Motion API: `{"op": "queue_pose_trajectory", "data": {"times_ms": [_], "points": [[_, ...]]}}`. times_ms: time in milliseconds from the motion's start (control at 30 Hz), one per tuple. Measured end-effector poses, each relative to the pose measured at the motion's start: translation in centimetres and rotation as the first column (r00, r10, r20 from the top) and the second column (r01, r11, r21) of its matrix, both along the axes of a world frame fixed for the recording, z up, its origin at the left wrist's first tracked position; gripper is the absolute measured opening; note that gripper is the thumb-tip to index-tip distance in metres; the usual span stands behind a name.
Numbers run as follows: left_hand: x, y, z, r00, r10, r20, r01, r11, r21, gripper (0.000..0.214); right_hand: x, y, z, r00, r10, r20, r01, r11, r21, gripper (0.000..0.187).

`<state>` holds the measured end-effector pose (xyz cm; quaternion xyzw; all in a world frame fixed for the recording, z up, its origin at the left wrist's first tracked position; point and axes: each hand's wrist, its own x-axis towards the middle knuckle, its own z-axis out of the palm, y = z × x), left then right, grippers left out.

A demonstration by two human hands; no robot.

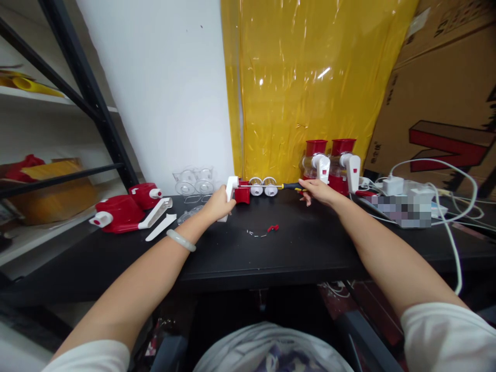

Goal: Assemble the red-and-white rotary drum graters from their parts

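My left hand (219, 205) is closed round a white plastic crank handle (231, 187), whose upper end faces right. In my right hand (316, 191) is a screwdriver (291, 186) with a black and yellow grip, held level. Its long shaft points left, and the tip reaches or nearly reaches the crank handle; exact contact is too small to tell. Below, on the black table (232, 258), lie several small screws (256, 235) and a small red part (273, 228). A red square part (242, 194) and two white-rimmed drums (263, 187) stand behind the screwdriver shaft.
Red housings (120, 213) and a white strip (161, 228) lie at left, near clear plastic parts (192, 183). Two assembled red-and-white rotary graters (346, 165) stand at back right. White cables and a charger (392, 184) lie farther right. A black shelf frame (83, 77) borders the left.
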<state>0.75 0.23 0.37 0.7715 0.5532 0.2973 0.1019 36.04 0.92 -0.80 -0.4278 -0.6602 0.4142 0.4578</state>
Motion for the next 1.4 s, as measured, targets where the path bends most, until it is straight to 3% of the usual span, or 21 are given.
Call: {"op": "queue_pose_trajectory", "data": {"times_ms": [100, 233, 367, 533, 700, 900, 1133, 1400], "points": [[-0.03, 0.01, 0.01, 1.000, -0.001, -0.026, 0.002, 1.000, 0.017, 0.031, -0.13, 0.00, -0.07, 1.000, -0.013, 0.014, 0.014, 0.999, -0.042, 0.049], [0.03, 0.11, -0.01, 1.000, -0.005, 0.029, 0.005, 1.000, 0.014, 0.032, -0.69, -0.11, -0.11, 0.990, -0.049, -0.132, 0.037, 0.995, -0.097, 0.038], [0.15, 0.26, -0.13, 0.997, 0.005, 0.077, -0.003, 1.000, -0.026, 0.033, -0.87, -0.32, -0.12, 0.969, -0.003, -0.246, -0.001, 1.000, -0.018, 0.050], [0.22, 0.33, -0.37, 0.997, -0.006, 0.082, 0.012, 0.997, -0.071, 0.037, -0.43, -0.20, 0.02, 0.979, -0.019, -0.205, 0.036, 0.996, 0.076, 0.044], [0.21, 0.23, -0.43, 0.996, -0.011, 0.083, 0.016, 0.998, -0.053, 0.034, -0.38, -0.08, 0.33, 0.986, -0.083, -0.142, 0.094, 0.993, 0.076, 0.035], [0.21, 0.12, -0.30, 0.999, -0.017, 0.050, 0.020, 0.998, -0.061, 0.035, -0.35, -0.37, 0.71, 0.986, -0.075, -0.147, 0.084, 0.995, 0.053, 0.029], [0.24, -0.03, -0.12, 0.999, -0.007, 0.054, 0.010, 0.998, -0.060, 0.037, -0.36, -0.24, 0.58, 0.999, 0.001, -0.052, 0.001, 0.999, 0.051, 0.044], [0.09, 0.09, -0.21, 0.999, -0.033, 0.043, 0.033, 0.999, -0.009, 0.038, -0.37, -0.12, 0.37, 0.996, -0.087, 0.037, 0.088, 0.995, -0.042, 0.051]]}}
